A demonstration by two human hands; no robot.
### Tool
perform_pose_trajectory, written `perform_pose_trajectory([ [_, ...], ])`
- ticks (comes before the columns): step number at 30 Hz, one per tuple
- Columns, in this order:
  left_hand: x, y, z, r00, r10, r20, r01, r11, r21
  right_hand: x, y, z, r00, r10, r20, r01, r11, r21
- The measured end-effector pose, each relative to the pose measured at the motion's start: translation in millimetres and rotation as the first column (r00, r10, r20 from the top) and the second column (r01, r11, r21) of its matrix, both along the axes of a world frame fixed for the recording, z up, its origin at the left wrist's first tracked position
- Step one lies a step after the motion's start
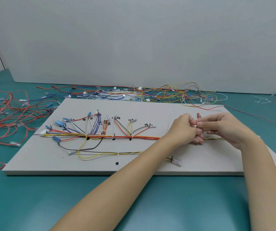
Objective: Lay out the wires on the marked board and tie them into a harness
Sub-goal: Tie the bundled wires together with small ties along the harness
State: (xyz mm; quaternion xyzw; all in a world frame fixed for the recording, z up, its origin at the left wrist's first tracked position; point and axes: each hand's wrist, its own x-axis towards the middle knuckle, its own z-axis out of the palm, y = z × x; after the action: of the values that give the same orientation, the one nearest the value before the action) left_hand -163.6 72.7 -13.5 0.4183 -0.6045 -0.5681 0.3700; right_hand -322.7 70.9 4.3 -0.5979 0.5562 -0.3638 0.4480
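Observation:
A grey marked board lies on the teal table with coloured wires spread along its handwritten marks. The main red and orange wire bundle runs left to right, cinched by white ties over black dots. A white connector ends it at the left. My left hand and my right hand meet over the bundle's right part. Their curled fingertips pinch a small white cable tie between them. The bundle beneath the hands is hidden. A yellow and brown branch runs along the front.
Loose red wires are heaped at the left of the table. A tangle of blue, yellow and red wires lies behind the board against the wall. Spare white ties lie at the far right. A clear terminal rests near the board's front edge.

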Motion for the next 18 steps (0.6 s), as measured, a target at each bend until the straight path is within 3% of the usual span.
perform_pose_trajectory([
  [18,7.5,0.5,-0.1,0.998,-0.028,-0.058,0.031,0.998,0.056,-2.6,1.4,-0.3,0.999,0.041,0.027,-0.043,0.998,0.054],
])
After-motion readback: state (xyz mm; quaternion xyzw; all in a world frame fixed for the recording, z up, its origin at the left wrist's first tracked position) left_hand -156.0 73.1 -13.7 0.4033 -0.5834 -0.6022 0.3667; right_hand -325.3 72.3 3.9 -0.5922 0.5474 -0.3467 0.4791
